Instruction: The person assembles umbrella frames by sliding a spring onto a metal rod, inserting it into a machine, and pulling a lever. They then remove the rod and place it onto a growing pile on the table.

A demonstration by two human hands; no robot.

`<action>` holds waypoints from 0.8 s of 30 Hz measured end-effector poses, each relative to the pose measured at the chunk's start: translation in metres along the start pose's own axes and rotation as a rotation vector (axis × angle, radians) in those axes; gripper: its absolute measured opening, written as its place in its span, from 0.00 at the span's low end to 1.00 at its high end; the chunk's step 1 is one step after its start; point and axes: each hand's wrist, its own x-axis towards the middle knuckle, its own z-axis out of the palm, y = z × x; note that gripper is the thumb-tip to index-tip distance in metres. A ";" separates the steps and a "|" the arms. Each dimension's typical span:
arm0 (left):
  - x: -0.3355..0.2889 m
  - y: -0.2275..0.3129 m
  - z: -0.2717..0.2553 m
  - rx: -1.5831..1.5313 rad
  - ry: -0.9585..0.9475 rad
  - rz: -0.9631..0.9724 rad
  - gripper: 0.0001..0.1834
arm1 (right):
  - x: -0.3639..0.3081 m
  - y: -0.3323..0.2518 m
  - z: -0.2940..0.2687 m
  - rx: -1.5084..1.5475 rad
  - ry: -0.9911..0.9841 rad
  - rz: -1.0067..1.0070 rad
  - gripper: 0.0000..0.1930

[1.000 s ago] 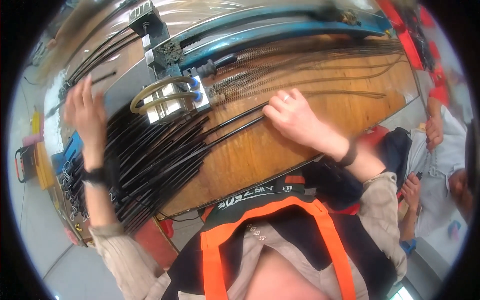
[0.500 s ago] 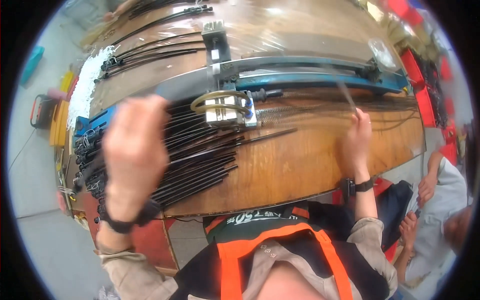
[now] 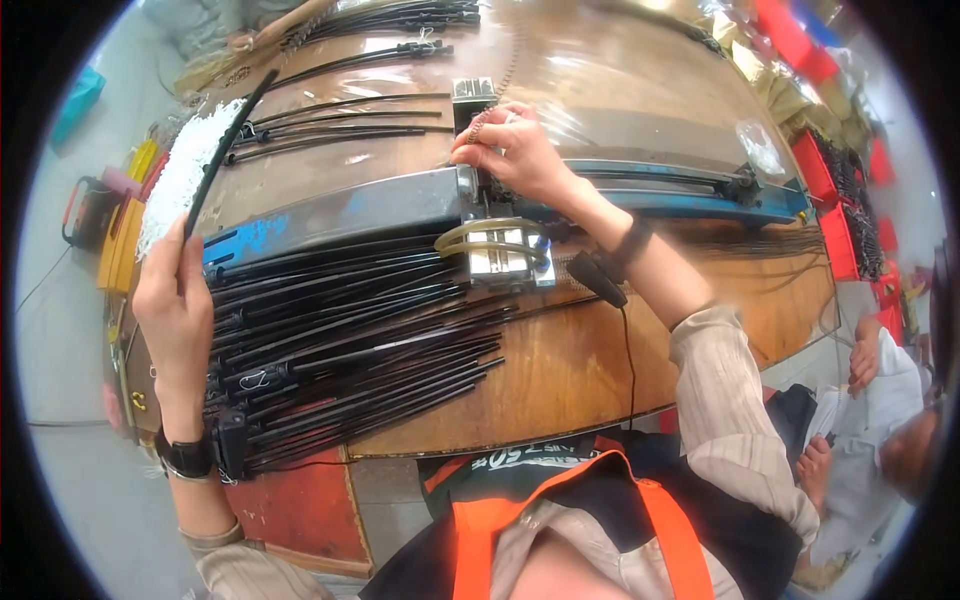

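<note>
My left hand (image 3: 172, 300), at the left edge of the workbench, is closed round the lower end of a black rod (image 3: 228, 150) that stands tilted up to the right. My right hand (image 3: 515, 150) pinches a long thin coil spring (image 3: 513, 65) above the rear of a metal clamp fixture. The spring trails upward from my fingers, away from me. Below that hand sits the fixture's silver block (image 3: 510, 265), with yellowish hoses (image 3: 490, 232) looped over it. A pile of black rods (image 3: 340, 330) lies between my left hand and the block.
A blue and grey metal rail (image 3: 350, 205) crosses the wooden workbench (image 3: 570, 365). More black rods (image 3: 350, 115) lie behind it, beside a heap of white ties (image 3: 180, 175). Red bins (image 3: 845, 240) line the right end. A co-worker's hands (image 3: 815, 460) show at lower right.
My right hand has moved left and away from me, over the fixture, with the spring. My left hand has shifted left and now shows a black rod raised in it.
</note>
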 end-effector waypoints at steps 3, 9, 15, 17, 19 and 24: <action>-0.014 -0.005 0.005 -0.028 -0.070 -0.079 0.13 | 0.008 0.004 0.011 -0.010 -0.066 0.023 0.06; -0.004 0.005 0.029 -0.147 -0.115 -0.095 0.12 | 0.023 -0.012 0.008 -0.324 -0.354 -0.044 0.07; -0.006 -0.014 0.048 -0.178 -0.229 -0.125 0.10 | -0.088 0.040 -0.095 -0.746 -0.038 0.021 0.05; -0.007 -0.019 0.063 -0.194 -0.296 -0.088 0.10 | -0.121 0.044 -0.150 -0.828 -0.032 0.131 0.04; -0.003 0.000 0.096 -0.183 -0.342 0.079 0.09 | -0.150 0.049 -0.197 -0.953 -0.039 0.243 0.02; 0.036 0.076 0.181 -0.328 -0.330 0.209 0.08 | -0.183 0.072 -0.221 -0.965 -0.038 0.288 0.03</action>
